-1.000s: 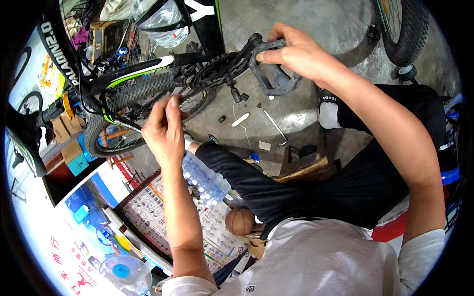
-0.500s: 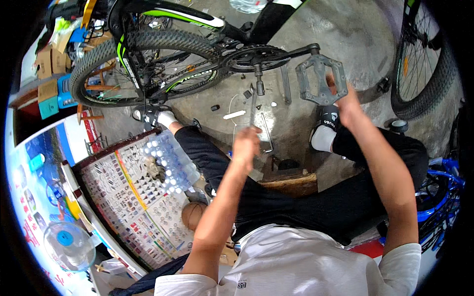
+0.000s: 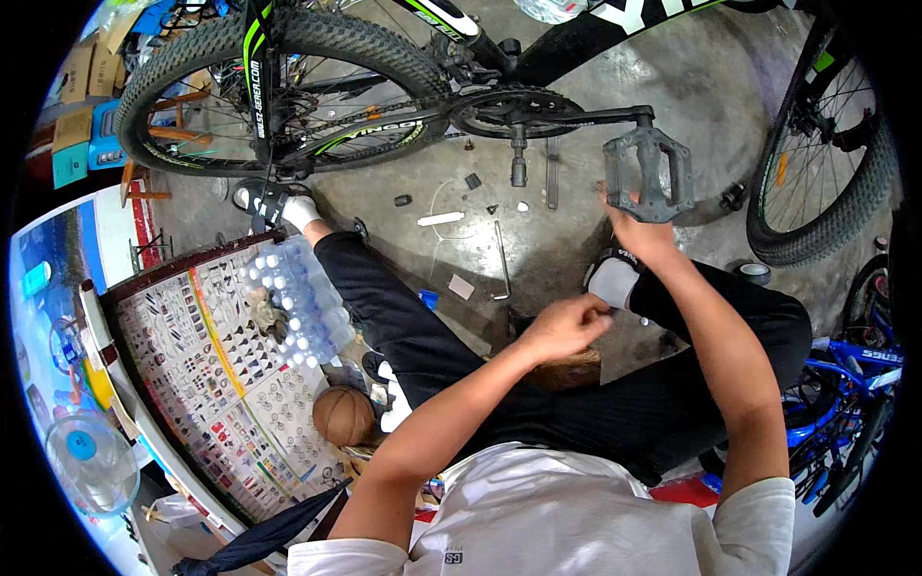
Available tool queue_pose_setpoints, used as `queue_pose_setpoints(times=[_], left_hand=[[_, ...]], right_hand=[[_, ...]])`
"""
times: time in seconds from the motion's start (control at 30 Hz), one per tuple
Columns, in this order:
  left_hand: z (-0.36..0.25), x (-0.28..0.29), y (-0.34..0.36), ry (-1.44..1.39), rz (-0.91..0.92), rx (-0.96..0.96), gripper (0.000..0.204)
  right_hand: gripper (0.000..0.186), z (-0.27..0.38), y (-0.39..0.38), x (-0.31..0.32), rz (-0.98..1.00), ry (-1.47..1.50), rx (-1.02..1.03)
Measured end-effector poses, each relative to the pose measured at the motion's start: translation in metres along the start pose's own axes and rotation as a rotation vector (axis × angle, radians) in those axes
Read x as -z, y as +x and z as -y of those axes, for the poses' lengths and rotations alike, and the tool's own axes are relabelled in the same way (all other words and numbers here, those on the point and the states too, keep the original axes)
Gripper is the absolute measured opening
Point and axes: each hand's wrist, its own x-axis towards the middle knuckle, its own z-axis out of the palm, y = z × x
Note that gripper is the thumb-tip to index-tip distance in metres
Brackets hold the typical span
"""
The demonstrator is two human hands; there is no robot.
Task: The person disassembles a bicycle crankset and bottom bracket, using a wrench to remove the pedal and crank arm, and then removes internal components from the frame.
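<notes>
In the head view, a seated person's two bare hands are working low in front of a bicycle [image 3: 576, 53]. The right hand [image 3: 639, 230] is reaching to the near edge of a dark pedal [image 3: 655, 173], its fingers partly hidden behind it; how firmly it is gripping cannot be told. The pedal is hanging on the end of the crank [image 3: 615, 117], just beyond the right hand. The left hand [image 3: 565, 328] is hovering nearer the body, left of the right hand, with fingers curling loosely inward; whether it is holding anything cannot be told.

Just beyond the left hand and to its left, an L-shaped metal key [image 3: 501, 259] is lying on the floor, with a white tube [image 3: 441, 219] resting farther left. Water bottles [image 3: 303, 302] are standing well left of the left hand; a basketball [image 3: 344, 416] is sitting nearer the body. Right of the right hand, another wheel [image 3: 797, 248] is standing.
</notes>
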Motion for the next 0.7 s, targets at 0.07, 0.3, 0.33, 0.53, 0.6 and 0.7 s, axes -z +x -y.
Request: queue_pose_setpoints(times=[0.07, 0.3, 0.33, 0.53, 0.6, 0.7], left_hand=[[0.024, 0.011, -0.004, 0.032, -0.243, 0.001, 0.034], [0.02, 0.081, -0.006, -0.381, -0.608, 0.139, 0.027], [0.013, 0.088, -0.005, -0.435, -0.651, 0.131, 0.026], [-0.001, 0.121, 0.02, -0.178, -0.907, -0.041, 0.03], [-0.004, 0.131, 0.033, -0.081, -1.032, -0.136, 0.037], [-0.029, 0.147, 0.05, -0.081, -0.956, -0.146, 0.039]], right_hand=[[0.029, 0.027, 0.025, 0.045, 0.252, 0.006, -0.201], [0.02, 0.013, 0.026, 0.034, -0.332, -0.097, 0.254], [0.019, 0.015, 0.028, 0.036, -0.279, -0.104, 0.173], [0.017, 0.008, 0.04, 0.037, -0.264, -0.09, 0.151], [0.016, 0.007, 0.048, 0.034, -0.264, -0.084, 0.174], [0.014, 0.011, 0.054, 0.044, -0.209, -0.055, 0.188]])
